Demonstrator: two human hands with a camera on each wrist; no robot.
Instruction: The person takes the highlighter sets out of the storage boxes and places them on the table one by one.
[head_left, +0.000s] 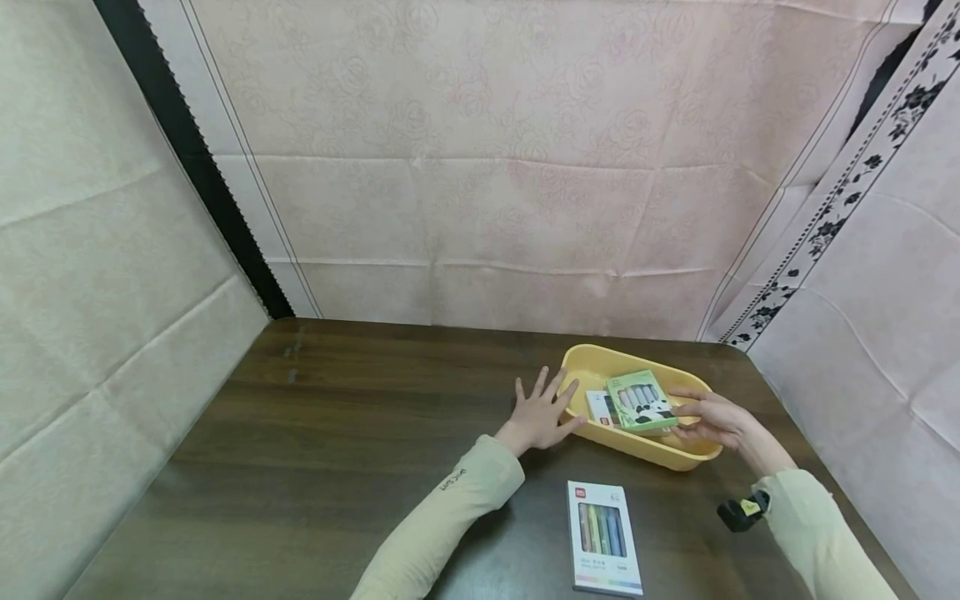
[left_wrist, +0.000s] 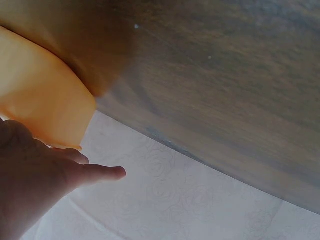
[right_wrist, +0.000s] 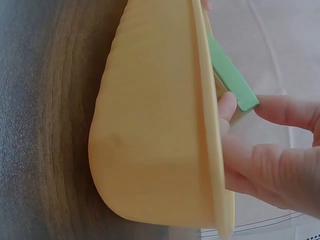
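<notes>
Pale cloths close in the room on three sides, the back one (head_left: 480, 167) faintly patterned with roses, the left one (head_left: 97, 250) creased with folds, the right one (head_left: 885, 275) edged with a border of black flowers; below them spreads the dark brown wooden table (head_left: 315, 467); over it reach a person's two pale green sleeves, the left (head_left: 442, 525) with a bit of dark lettering near the cuff; the yellow basket (head_left: 645, 446) sits on the table towards its far right side, set at a slant.

In front of the basket, well apart from it, the long white box (head_left: 606, 537) lies flat, coloured sticks showing through its window; the left hand (head_left: 542, 415) is unclenched and grasps nothing, its fingers fanned out at the basket's left end, some overlapping the rim, though I can't tell how firmly it touches; the right hand (head_left: 712, 419) reaches in over the right end and pinches the near end of the green box (head_left: 641, 400); that box, with a panda on its front, is inside the basket, tilted; a black device (head_left: 742, 511) sits at the right cuff; smallest to my eye is the visible part of another white box (head_left: 597, 407), also in the basket, partly covered by the green one.
</notes>
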